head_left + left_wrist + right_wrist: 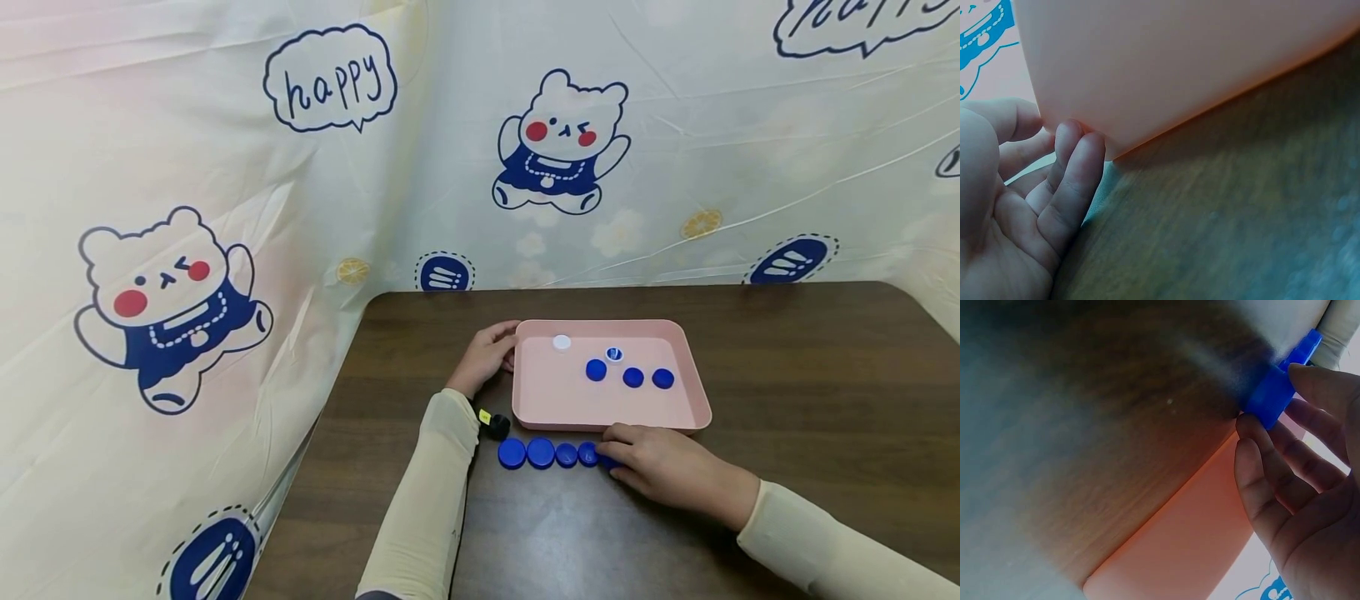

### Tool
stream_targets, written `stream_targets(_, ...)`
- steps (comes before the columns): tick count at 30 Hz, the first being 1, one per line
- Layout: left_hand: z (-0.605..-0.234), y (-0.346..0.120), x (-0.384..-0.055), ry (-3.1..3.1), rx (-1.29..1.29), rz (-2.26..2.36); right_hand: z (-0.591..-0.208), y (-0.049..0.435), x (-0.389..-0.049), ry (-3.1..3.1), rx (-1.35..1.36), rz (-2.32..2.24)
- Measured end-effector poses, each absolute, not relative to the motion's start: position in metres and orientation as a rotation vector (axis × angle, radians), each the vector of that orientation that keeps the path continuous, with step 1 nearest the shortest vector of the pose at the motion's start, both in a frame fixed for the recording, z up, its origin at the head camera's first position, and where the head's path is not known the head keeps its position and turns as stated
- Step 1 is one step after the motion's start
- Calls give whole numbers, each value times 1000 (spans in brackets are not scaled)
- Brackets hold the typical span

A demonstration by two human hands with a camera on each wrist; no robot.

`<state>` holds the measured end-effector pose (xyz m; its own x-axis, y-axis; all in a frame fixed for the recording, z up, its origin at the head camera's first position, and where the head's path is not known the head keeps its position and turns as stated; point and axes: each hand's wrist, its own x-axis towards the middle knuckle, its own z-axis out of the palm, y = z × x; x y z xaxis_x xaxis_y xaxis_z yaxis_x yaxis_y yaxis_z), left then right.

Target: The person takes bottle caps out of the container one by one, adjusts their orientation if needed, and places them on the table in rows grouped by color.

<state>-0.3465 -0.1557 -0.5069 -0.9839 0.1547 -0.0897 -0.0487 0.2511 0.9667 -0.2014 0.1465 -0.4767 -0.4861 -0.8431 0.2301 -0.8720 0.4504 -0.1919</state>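
At the right end of a row of blue bottle caps (541,453), my right hand (671,468) pinches a blue bottle cap (1267,394) between thumb and fingertips. In the head view that cap is mostly covered by the fingers. My left hand (483,358) holds the left side of a pink tray (555,408), its curled fingertips against the tray's wall and rim (1147,81). Inside the tray lie three plain blue caps (633,377), a white cap (562,342) and a cap with a blue-and-white printed top (614,355).
The row runs along the tray's near edge on a dark wooden table (810,392). A small black object with a yellow tag (495,426) is by the left wrist. Behind the table hangs a printed cloth (660,167).
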Motion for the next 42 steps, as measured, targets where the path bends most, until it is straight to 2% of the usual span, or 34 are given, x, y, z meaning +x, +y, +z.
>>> stream_targets(42, -508, -158, -344, 2378, 95, 1800, -442, 161, -200, -2559, 1535, 385)
